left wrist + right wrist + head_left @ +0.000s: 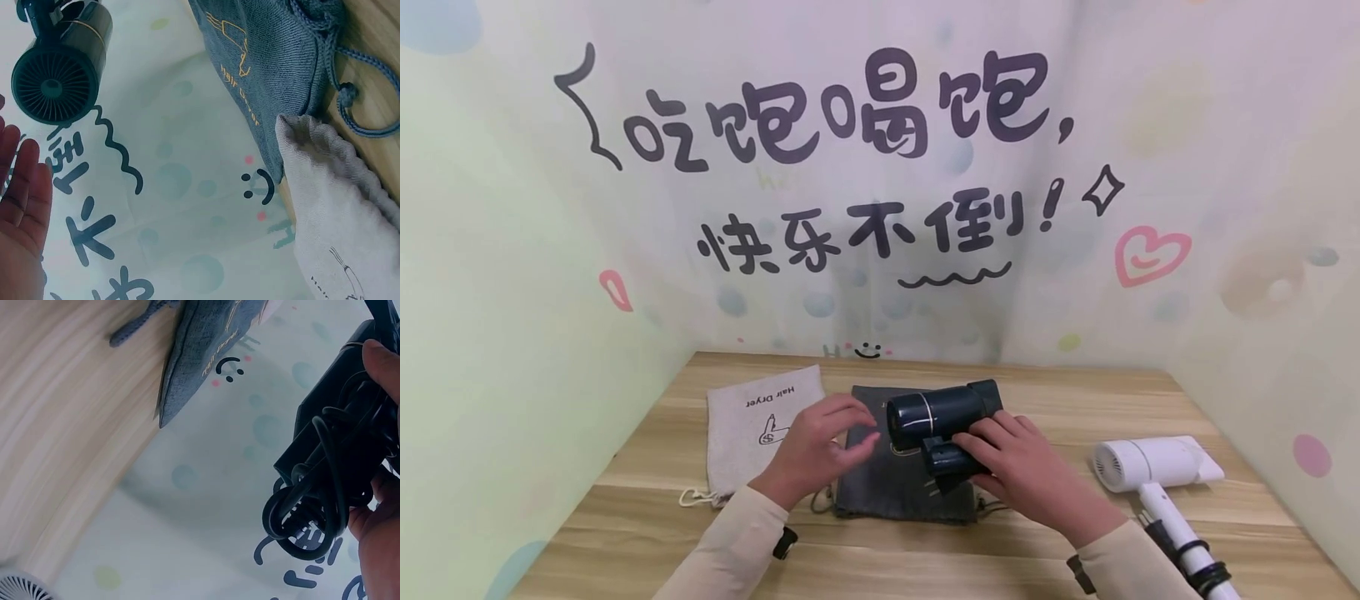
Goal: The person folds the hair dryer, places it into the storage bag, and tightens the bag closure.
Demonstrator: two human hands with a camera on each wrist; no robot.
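Observation:
A dark navy hair dryer (943, 412) with a folded handle is held above the table by my right hand (1026, 471). Its round vented end (55, 90) faces the left wrist camera, while a looped black cord (312, 506) hangs beside it in the right wrist view. My left hand (823, 442) is just left of the dryer, fingers bent loosely, apart from it and holding nothing. Beneath the dryer lies a dark grey drawstring pouch (880, 492). Left of that, a beige drawstring pouch (733, 442) printed "Hair Dryer" is partly hidden behind my left hand.
On the right of the wooden table (647, 533) lies a white hair dryer (1157, 464), a black cord wound about its handle. A printed fabric backdrop (865, 325) stands along the table's far edge, with pale walls at both sides.

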